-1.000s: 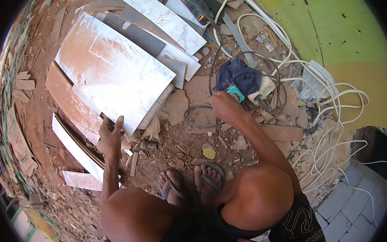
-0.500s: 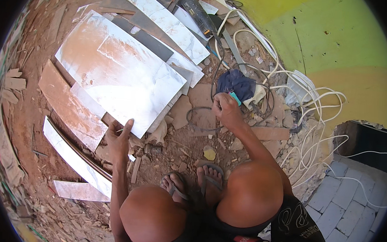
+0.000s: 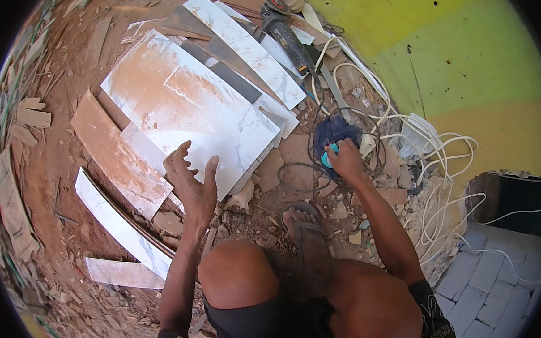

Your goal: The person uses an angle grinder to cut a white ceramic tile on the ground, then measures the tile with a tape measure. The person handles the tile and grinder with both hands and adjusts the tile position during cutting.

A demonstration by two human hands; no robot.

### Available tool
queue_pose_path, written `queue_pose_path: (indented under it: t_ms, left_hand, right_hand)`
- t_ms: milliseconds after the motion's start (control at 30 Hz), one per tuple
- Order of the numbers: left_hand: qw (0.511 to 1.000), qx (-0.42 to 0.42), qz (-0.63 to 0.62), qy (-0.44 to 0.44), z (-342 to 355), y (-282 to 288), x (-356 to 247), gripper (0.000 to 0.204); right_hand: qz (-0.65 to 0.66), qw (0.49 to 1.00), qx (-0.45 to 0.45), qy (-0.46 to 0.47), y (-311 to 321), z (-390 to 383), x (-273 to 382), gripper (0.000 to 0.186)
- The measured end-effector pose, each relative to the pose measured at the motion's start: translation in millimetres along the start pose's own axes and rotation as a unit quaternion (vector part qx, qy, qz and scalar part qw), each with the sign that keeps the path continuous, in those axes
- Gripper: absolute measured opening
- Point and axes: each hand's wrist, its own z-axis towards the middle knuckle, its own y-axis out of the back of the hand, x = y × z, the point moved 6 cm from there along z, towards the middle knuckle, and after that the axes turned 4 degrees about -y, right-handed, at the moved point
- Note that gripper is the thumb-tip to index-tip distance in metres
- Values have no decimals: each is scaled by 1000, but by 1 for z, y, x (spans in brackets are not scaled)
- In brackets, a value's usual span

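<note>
My left hand [image 3: 194, 186] is open, fingers spread and bent, above the near edge of a large white marble-patterned tile [image 3: 223, 126] dusted with brown dirt. It holds nothing. My right hand [image 3: 349, 161] is closed round a small round teal object [image 3: 330, 155]; its kind is partly hidden by my fingers. This hand is at a bundle of dark blue cloth [image 3: 336, 131] on the ground, beside a loop of black cord [image 3: 301, 178].
An angle grinder [image 3: 285, 36] lies at the far end beside stacked tile strips [image 3: 247, 50]. White cable [image 3: 445, 152] coils along the painted wall [image 3: 475, 64] at right. Cut tile pieces [image 3: 119, 218] and rubble lie at left; grey paving blocks [image 3: 494, 263] are at lower right.
My left hand has let go of the large tile's near corner and opened. My right hand has moved right, onto the cloth, with the teal object in its fingers. My view has shifted slightly.
</note>
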Motion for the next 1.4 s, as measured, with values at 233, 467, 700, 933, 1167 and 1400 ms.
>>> queue_pose_path:
  t_ms: [233,467,700,933,1167,1400]
  left_hand:
    - [954,251,7,-162,63,-39,-47,32]
    - [851,383,184,-308,97,-115,-50,60]
    - [819,403,280,-297,127,-140,-37,43]
    - [938,295,29,-179,127,-127,-84,53]
    - [777,481,-330,238,-11,-185,-110,75]
    - [837,435,-317,93,-30,-205,-116,86]
  right_hand:
    - [133,985,-65,-86,-7,5,-26,38]
    - [511,838,-44,-188,-10,-14,-69,32]
    - [569,781,-78,-245,57,-19,-78,33]
    - [598,796,25,-92,107,15,-3,27]
    - [526,794,305,-3,86,18,64,23]
    - [545,771,266,-194,34,17,45,27]
